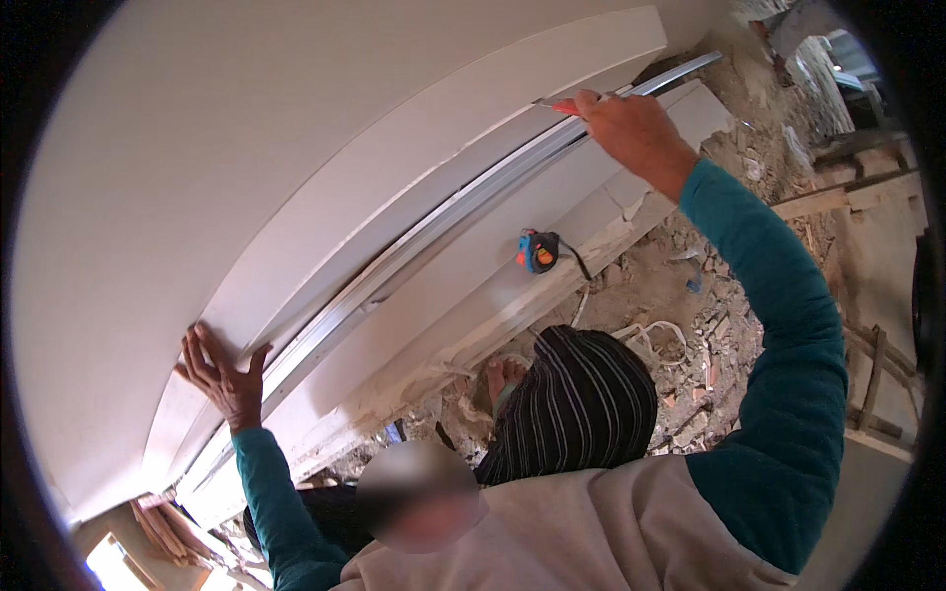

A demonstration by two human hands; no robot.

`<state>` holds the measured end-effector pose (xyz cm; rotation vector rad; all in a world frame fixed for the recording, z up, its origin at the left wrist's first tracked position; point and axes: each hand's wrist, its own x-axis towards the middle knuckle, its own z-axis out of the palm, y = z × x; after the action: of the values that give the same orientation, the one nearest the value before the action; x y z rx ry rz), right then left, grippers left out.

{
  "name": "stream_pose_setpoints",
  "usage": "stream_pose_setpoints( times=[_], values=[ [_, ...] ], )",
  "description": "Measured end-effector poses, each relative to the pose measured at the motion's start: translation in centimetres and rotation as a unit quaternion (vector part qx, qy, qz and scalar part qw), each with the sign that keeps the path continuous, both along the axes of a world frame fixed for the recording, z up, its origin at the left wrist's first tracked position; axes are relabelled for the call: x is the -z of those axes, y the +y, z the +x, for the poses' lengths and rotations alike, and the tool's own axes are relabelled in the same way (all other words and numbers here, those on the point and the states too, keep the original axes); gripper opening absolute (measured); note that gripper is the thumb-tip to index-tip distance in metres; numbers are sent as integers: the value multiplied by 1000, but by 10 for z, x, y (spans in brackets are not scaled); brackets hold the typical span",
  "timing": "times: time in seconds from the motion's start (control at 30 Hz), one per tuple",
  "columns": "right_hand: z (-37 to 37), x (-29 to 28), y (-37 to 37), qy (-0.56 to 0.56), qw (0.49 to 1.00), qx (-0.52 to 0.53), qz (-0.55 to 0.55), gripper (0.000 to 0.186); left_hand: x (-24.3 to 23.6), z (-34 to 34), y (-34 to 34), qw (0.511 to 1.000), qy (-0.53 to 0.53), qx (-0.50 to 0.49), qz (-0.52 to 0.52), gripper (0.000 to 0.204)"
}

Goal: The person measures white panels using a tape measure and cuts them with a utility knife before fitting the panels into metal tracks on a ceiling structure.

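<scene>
A long, narrow strip of white board (424, 133) runs diagonally along a large white panel (227, 148). My left hand (225, 379) lies on the strip's lower left end with its fingers spread, holding nothing. At the upper right, my right hand (631, 130) is closed around a red-handled utility knife (564, 105), whose tip is at the strip's near edge. Shiny metal profiles (463, 204) lie lengthwise beside the strip, under and near my right hand. A blue and orange tape measure (539, 253) with a dark strap sits on the white boards on the near side.
Stacked white boards (424, 295) with rough, broken edges lie below the profiles. Rubble (705, 345) and a loose white cord (662, 335) cover the floor by my knee. Wooden pieces (872, 384) stand at the right, and more timber (163, 527) is at the lower left.
</scene>
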<state>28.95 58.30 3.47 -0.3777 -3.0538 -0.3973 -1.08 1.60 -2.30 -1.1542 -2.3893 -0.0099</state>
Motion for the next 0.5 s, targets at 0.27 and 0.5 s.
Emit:
stream_pose_setpoints(
  times=[0.27,0.5],
  values=[
    [8,-7,36,-27,997,-15,72,17,3,-4,-3,998,54,1,-14,122],
    [18,-6,76,-23,995,-64,68,24,3,-3,-1,998,57,-6,-24,120]
  ],
)
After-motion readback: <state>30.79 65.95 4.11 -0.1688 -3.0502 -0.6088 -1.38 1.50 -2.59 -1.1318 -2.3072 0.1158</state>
